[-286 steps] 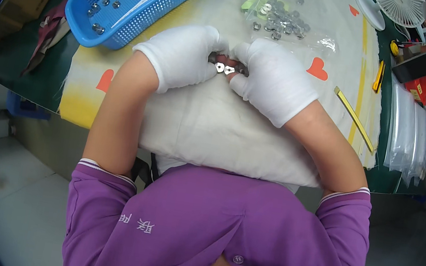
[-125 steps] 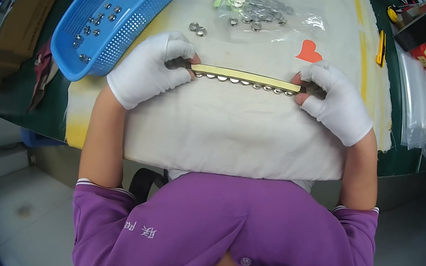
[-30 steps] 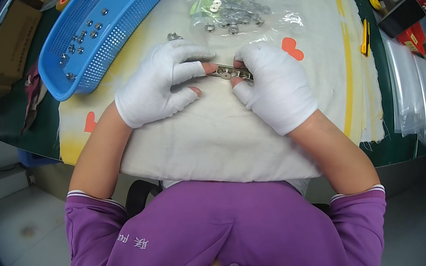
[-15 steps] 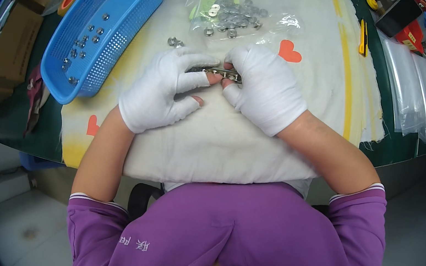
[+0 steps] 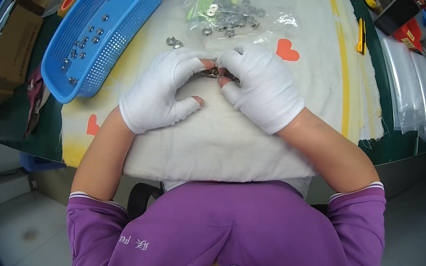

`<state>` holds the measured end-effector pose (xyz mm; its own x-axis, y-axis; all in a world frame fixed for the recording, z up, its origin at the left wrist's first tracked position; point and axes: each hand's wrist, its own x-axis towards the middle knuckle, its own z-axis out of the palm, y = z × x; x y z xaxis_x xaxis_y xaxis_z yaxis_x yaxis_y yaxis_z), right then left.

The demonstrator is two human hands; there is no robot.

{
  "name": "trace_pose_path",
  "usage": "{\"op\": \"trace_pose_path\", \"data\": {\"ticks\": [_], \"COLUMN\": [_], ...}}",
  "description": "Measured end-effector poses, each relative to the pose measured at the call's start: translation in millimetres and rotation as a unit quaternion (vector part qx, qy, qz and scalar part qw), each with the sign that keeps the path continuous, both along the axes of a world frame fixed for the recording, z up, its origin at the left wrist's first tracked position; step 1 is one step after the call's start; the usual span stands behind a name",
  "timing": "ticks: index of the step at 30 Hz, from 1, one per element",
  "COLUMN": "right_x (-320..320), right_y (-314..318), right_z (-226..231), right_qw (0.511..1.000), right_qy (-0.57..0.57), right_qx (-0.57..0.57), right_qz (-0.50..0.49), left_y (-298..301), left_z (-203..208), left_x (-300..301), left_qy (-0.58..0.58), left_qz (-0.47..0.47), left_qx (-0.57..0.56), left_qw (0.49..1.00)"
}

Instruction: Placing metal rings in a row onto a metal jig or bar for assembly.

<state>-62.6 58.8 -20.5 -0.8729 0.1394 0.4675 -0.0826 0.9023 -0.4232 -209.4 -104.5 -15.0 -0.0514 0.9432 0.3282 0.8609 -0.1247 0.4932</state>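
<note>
White gloves with bare fingertips cover both my hands. Between them, on the cloth, lies a short row of small shiny metal parts (image 5: 211, 73), largely hidden by my fingers. My left hand (image 5: 159, 92) curls its fingers around the left end of the row, its thumb held apart lower down. At the other end, my right hand (image 5: 267, 90) pinches the row with bent fingers and thumb. Two or three loose round metal parts (image 5: 174, 43) lie just beyond my left hand. Farther off, a clear plastic bag (image 5: 267, 22) has several similar round parts on or in it.
A blue perforated basket (image 5: 104, 52) at the left holds scattered round metal parts. Pale cloth (image 5: 210, 149) with red hearts covers the green table (image 5: 394, 153). At the right are a yellow cutter (image 5: 362, 37) and stacked clear bags (image 5: 410, 86). Cardboard boxes (image 5: 11, 53) stand far left.
My left forefinger has lifted back from the near side of the row to its top. My right fingers have shifted slightly left and cover more of the row.
</note>
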Motion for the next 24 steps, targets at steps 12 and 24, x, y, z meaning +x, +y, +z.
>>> {"op": "trace_pose_path", "data": {"ticks": [12,24], "right_x": [2,28], "right_y": [1,17], "right_z": [5,11], "right_qw": [0.992,0.989], "right_qy": [-0.096,-0.127], "right_qx": [-0.072,-0.041], "right_qz": [-0.03,-0.058], "left_y": [1,1], "left_z": [-2,2], "left_x": [-3,-1], "left_qy": [-0.021,-0.021], "left_qz": [-0.021,-0.013], "left_qx": [-0.001,-0.03], "left_qw": [1.0,0.999]}}
